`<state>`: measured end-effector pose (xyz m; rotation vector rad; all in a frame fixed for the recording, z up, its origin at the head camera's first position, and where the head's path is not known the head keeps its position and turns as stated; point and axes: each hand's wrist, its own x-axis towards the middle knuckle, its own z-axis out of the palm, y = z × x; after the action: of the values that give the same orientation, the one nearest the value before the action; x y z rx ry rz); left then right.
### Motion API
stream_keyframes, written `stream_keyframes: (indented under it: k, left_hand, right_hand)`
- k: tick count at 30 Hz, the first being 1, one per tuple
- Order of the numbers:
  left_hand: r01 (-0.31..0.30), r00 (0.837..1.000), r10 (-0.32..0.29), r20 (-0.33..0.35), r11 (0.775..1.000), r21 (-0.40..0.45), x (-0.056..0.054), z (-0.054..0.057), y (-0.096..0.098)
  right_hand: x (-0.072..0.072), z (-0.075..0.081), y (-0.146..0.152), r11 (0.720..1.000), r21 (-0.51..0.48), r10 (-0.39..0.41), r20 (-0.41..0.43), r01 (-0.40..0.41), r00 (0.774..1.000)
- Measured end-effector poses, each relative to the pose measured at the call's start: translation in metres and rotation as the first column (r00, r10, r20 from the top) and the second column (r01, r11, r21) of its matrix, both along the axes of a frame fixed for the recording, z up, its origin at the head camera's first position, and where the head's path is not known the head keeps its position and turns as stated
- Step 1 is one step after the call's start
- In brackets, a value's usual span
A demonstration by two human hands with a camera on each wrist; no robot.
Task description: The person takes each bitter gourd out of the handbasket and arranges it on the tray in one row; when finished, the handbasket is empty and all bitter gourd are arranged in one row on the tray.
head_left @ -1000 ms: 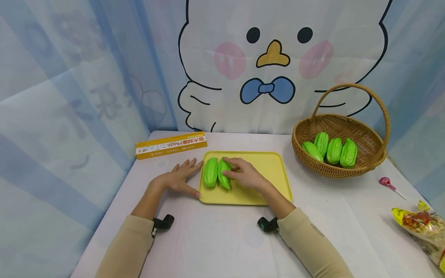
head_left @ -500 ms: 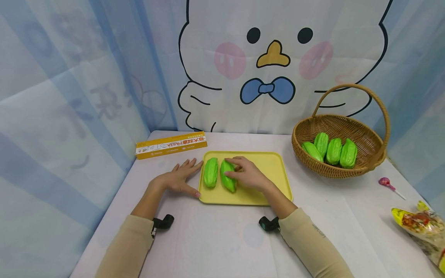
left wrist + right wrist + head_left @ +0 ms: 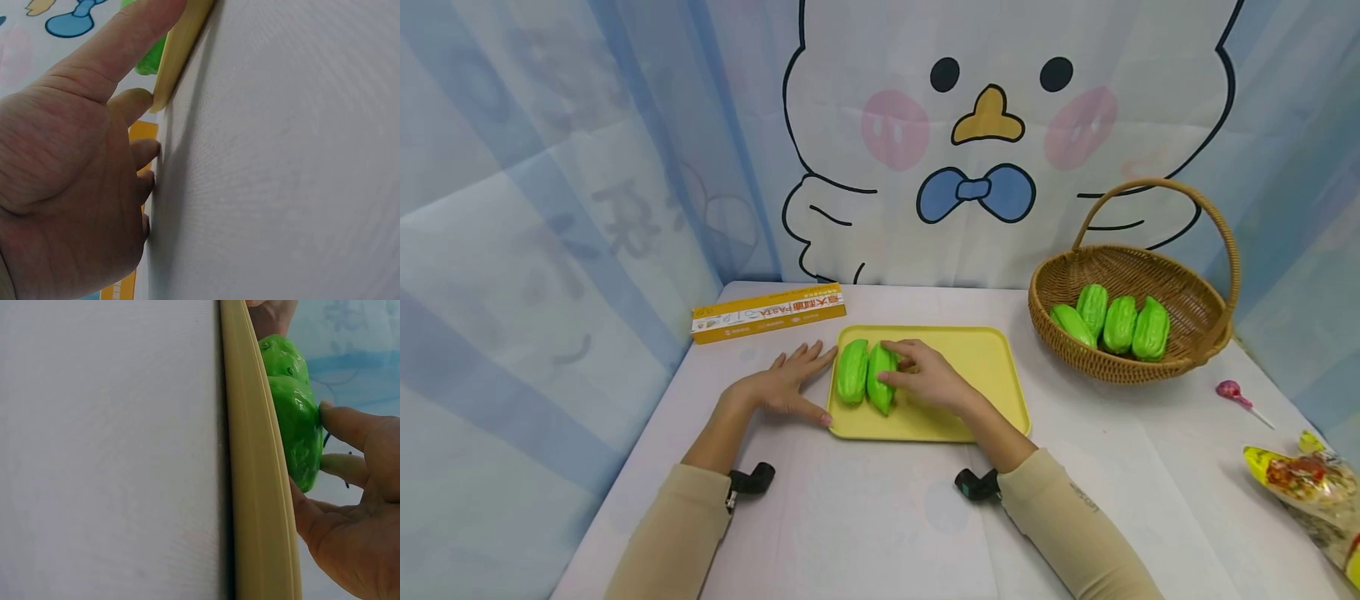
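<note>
Two glossy green ridged fruits lie side by side at the left end of a yellow tray [image 3: 977, 358]. My right hand [image 3: 928, 375] reaches over the tray and holds the right-hand green fruit [image 3: 876, 393], its thumb and a finger at the fruit's surface. In the right wrist view those fingertips meet the upper face of the green fruit [image 3: 297, 428]. The left-hand green fruit [image 3: 852, 372] is free of both hands. My left hand [image 3: 786, 387] is spread flat on the cloth, thumb and index finger at the tray's left edge [image 3: 181, 50].
Behind my left hand lies a yellow pasta box [image 3: 767, 313]. At the back right stands a wicker basket [image 3: 1075, 360] with several green fruits [image 3: 1120, 325]. A pink lollipop [image 3: 1230, 391] and a food bag [image 3: 1311, 492] lie near the right edge.
The right-hand fruit shifted right with my right hand, opening a gap, then came back left close beside the other fruit, its near end turned a little. My left hand has stayed put.
</note>
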<state>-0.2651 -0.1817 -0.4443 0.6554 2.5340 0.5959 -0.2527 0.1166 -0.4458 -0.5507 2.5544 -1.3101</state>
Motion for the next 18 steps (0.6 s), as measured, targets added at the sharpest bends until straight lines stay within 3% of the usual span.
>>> stream_keyframes:
  k: [18]
  left_hand:
    - [-0.001, 1.000, 0.001, 0.001, 1.000, -0.006, 0.0007, 0.0018, 0.0004]
  right_hand:
    - [0.0002, 0.0029, 0.0051, 1.000, -0.012, -0.002, 0.012, 0.002, 1.000]
